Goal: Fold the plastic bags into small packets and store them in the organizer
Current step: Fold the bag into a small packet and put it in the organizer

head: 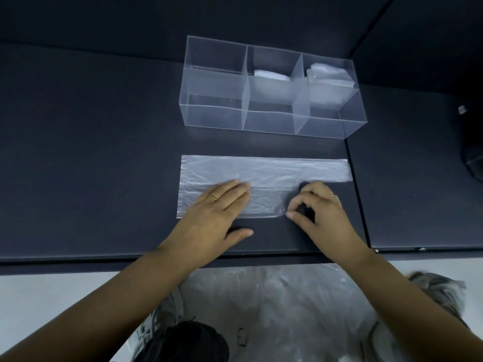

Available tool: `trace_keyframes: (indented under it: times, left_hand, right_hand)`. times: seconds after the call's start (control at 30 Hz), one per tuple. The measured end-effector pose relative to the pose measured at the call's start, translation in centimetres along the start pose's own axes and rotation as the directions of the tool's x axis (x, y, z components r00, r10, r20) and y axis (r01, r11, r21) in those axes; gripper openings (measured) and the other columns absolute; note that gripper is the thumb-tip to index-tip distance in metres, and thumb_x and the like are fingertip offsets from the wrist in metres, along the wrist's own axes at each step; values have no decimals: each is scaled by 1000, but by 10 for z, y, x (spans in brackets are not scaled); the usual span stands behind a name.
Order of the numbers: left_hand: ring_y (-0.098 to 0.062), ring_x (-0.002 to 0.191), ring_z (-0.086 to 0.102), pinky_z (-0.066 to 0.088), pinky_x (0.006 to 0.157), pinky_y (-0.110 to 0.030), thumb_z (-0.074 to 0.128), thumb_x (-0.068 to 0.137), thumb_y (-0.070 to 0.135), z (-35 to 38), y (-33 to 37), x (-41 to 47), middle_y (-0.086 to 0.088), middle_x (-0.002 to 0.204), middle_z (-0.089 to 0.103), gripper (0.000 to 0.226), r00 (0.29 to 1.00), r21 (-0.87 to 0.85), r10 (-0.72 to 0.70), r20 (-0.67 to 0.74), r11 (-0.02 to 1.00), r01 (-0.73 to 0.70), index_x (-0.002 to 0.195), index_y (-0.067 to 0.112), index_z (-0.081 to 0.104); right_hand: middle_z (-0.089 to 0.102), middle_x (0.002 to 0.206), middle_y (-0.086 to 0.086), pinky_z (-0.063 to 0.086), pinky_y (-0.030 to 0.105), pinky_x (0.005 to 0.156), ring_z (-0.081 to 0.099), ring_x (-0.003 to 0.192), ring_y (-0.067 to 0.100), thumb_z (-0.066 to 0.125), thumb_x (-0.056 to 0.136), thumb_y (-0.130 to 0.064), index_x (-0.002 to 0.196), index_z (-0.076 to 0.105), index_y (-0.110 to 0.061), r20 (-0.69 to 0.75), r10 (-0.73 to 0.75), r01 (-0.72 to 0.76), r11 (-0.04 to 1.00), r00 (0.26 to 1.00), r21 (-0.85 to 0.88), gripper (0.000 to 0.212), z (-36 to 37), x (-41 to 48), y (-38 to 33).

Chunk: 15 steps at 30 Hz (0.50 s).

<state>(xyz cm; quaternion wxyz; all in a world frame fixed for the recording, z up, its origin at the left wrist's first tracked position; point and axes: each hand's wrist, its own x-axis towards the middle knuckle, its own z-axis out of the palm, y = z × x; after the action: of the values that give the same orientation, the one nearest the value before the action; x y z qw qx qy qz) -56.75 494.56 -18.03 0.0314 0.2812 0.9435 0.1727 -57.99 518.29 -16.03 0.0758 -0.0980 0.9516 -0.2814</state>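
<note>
At the front edge of the dark table (91,152), you work a clear plastic bag (266,171) spread flat on the surface, its long side parallel to that edge; your left hand (217,205) lies released, fingers straight, pressing the bag's near left half down; your right hand (316,207) grasps the bag's near edge in a pinch of thumb and forefinger, where the near right part of the film is drawn off the surface. Toward the back edge stands the clear organizer (214,116), well apart from the bag; a white folded packet (270,75) sits in its middle compartment and a bulkier bundle (329,74) in its right one; the left compartment shows none. By that count the job looks partly done: two lots stored, this bag barely into its first folds; a heap of loose plastic (274,296) below the front edge suggests more waiting.
</note>
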Motion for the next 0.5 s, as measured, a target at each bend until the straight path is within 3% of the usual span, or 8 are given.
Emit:
trace_keyframes:
  times: [0.07, 0.17, 0.27, 0.33, 0.37, 0.43, 0.5]
  left_hand:
    - [-25, 131, 47, 29, 111, -42, 59, 84, 48, 2, 0, 2, -9, 140, 52, 66, 999, 16, -21, -47, 1000, 21, 131, 3, 56]
    - [-25, 121, 57, 41, 103, -42, 63, 81, 44, 5, 0, 6, -8, 130, 61, 58, 991, 39, -14, -132, 999, 19, 122, 4, 64]
    - [-24, 112, 64, 49, 96, -39, 80, 76, 18, 10, -2, 8, -6, 123, 66, 41, 977, 64, 27, -210, 998, -13, 113, 5, 70]
    - [-24, 110, 64, 51, 94, -39, 81, 72, 5, 10, -2, 9, -6, 121, 67, 40, 975, 51, 31, -219, 998, -20, 111, 6, 71]
    - [-24, 110, 65, 52, 93, -39, 80, 73, 3, 9, -2, 9, -6, 121, 67, 38, 973, 30, 28, -228, 999, -22, 110, 6, 71]
    - [-25, 109, 65, 53, 91, -41, 76, 78, 4, 5, 0, 10, -6, 118, 68, 31, 969, -24, 9, -246, 1000, -15, 108, 6, 72]
    - [-25, 108, 65, 53, 90, -41, 67, 84, 9, 1, 2, 11, -6, 116, 69, 24, 970, -83, -32, -241, 997, 13, 107, 5, 73]
  right_hand:
    - [44, 89, -16, 38, 32, 93, 44, 85, 1, 71, 83, -14, 78, 64, -21, 37, 1, -1, 1000, 999, -4, 11, 0, 4, 0]
    - [46, 90, -12, 36, 17, 85, 48, 82, 2, 65, 88, -14, 74, 57, -28, 149, 68, -87, 988, 987, 126, 22, -13, 9, -1]
    - [47, 93, -8, 36, 11, 79, 50, 80, 1, 65, 88, -18, 76, 59, -26, 205, 102, -140, 974, 973, 180, 16, -26, 12, -4]
    - [45, 103, -13, 36, 18, 92, 49, 94, 0, 69, 82, -32, 84, 61, -25, 68, 76, -81, 994, 995, 79, 11, -28, 12, -9]
    - [43, 112, -16, 31, 23, 101, 45, 106, -1, 69, 76, -44, 94, 60, -27, 10, 27, -27, 1000, 1000, 1, 26, -27, 11, -15]
    - [35, 130, -19, 13, 28, 110, 30, 126, 2, 65, 68, -63, 118, 54, -32, 24, -107, 110, 985, 994, -131, 60, -17, 10, -29]
    - [42, 138, -13, 8, 29, 111, 31, 130, 7, 71, 70, -54, 128, 54, -28, 103, -197, 216, 948, 975, -236, 66, -1, 12, -39]
